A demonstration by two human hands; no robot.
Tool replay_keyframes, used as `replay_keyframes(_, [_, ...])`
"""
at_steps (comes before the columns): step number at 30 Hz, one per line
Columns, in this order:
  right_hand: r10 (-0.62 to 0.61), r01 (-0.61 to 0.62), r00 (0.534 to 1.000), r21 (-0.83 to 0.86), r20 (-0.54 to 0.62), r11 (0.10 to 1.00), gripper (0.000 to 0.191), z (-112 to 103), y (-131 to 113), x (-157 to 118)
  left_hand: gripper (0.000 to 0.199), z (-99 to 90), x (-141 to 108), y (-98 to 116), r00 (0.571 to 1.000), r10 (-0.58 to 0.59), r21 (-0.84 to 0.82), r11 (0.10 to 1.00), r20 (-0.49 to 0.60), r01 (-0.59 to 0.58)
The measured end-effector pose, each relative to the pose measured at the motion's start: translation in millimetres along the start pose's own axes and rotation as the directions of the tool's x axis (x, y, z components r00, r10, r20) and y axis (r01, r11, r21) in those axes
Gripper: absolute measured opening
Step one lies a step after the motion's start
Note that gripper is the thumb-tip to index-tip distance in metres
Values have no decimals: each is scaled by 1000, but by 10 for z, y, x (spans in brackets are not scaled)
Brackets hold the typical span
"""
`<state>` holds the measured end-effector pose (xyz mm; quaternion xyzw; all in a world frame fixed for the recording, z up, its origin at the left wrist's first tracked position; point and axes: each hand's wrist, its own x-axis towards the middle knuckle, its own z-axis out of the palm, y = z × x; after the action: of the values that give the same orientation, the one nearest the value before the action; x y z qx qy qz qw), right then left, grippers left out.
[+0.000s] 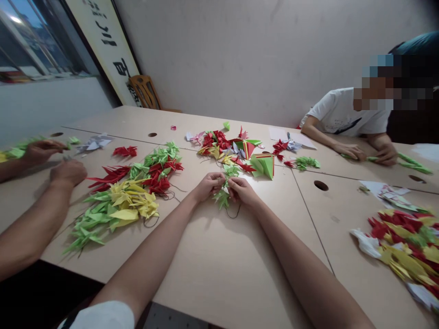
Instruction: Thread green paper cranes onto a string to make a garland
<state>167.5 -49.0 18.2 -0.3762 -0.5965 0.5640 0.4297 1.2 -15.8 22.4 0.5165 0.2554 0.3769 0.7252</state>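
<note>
Green origami crane [222, 198] on dark thread [233, 214], pinched between the fingertips of my left hand [210, 186] and right hand [242, 191], over the tabletop [219, 269]. Heaped red, yellow and green paper cranes [126, 196] lie to my left; a mixed paper pile [226, 151] lies ahead.

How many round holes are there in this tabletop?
4 round holes: one far left, one far centre, one nearer, right of centre, one far right. More may be hidden under the folded-paper pile.
</note>
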Motion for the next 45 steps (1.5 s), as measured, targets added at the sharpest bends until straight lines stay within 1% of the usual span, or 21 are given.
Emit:
replay_keyframes(3, [84, -90, 989, 41, 125, 995, 45, -54, -11, -14, 36, -69, -24, 49, 989, -115, -10, 993, 89, 116])
replay_keyframes(8, [165, -210, 941, 128, 294, 969, 44, -91, -53, -38, 35, -106, -61, 108, 947, -253, -9, 966, 199, 259])
replay_keyframes(11, [197, -262, 913, 144, 357, 954, 42, -106, -88, -52, 35, -107, -67, 109, 927, -296, -9, 952, 232, 306])
replay_keyframes(13, [207, -276, 911, 155, 358, 948, 41, -113, -100, -57, 35, -103, -62, 93, 928, -292, -23, 952, 230, 305])
replay_keyframes(16, [193, -259, 930, 186, 313, 948, 41, -111, -96, -54, 35, -84, -44, 57, 952, -237, -59, 966, 193, 252])
replay_keyframes(19, [145, -202, 957, 222, 250, 954, 41, -91, -77, -41, 35, -47, -28, 30, 978, -151, -92, 982, 142, 165])
replay_keyframes(22, [89, -127, 984, 263, 151, 957, 42, -53, -59, -25, 35, -2, -21, 20, 995, -61, -89, 994, 82, 68])
replay_keyframes(25, [49, -60, 998, 279, 45, 958, 44, -6, -52, -9, 35, 40, -16, 13, 999, 34, -41, 999, 5, -34])
replay_keyframes(30, [-8, 32, 993, 208, -115, 978, 46, 54, -19, 32, 40, 87, -1, -7, 978, 169, 132, 979, -120, -153])
replay_keyframes(34, [-51, 73, 980, 107, -194, 992, 47, 57, 67, 86, 40, 110, 9, -40, 940, 269, 279, 938, -208, -207])
replay_keyframes(36, [-78, 89, 971, 40, -226, 995, 46, 44, 120, 106, 39, 122, 12, -56, 922, 311, 331, 916, -229, -227])
replay_keyframes(38, [-101, 101, 965, -14, -241, 995, 45, 28, 164, 115, 40, 133, 14, -64, 911, 336, 353, 904, -239, -240])
replay_keyframes(39, [-114, 109, 964, -35, -242, 993, 44, 21, 180, 116, 40, 138, 14, -64, 912, 335, 354, 904, -237, -240])
replay_keyframes(42, [-160, 140, 955, -96, -249, 985, 44, 7, 195, 108, 42, 143, 11, -51, 941, 274, 311, 928, -200, -204])
replay_keyframes(45, [-198, 158, 946, -167, -258, 973, 44, 12, 160, 89, 45, 129, 4, -30, 967, 200, 250, 956, -158, -157])
